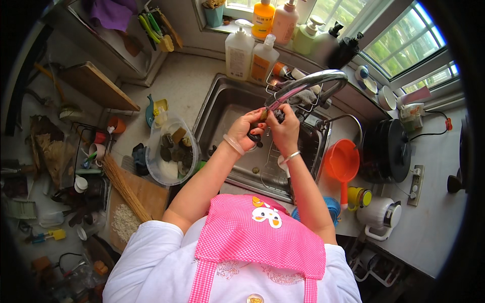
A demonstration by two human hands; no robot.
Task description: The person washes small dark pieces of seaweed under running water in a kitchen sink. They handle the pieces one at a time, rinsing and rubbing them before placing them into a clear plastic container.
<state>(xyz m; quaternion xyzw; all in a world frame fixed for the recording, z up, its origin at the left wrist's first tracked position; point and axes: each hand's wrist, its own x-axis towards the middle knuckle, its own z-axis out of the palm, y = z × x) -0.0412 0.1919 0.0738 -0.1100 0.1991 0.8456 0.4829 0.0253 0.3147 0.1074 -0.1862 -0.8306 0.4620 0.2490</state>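
Under the arched chrome faucet (323,77), my two hands meet over the steel sink (222,108). My left hand (244,130), with a pale bangle at its wrist, is closed round a small dark lump (254,137); its kind is hard to make out. A small brownish piece (263,115) shows at its fingertips. My right hand (284,130), wearing a silvery bangle, is closed on a dark object (279,116) that its fingers partly hide. Left of the sink stands a clear plastic tub (174,174) holding several dark and brown lumps.
Pump bottles (238,53) line the sink's back edge. An orange-red dipper (342,160) and black pot (386,150) stand at the right, with a white kettle (379,218) nearer. On the left, a straw whisk (124,188) lies over a wooden board (151,194).
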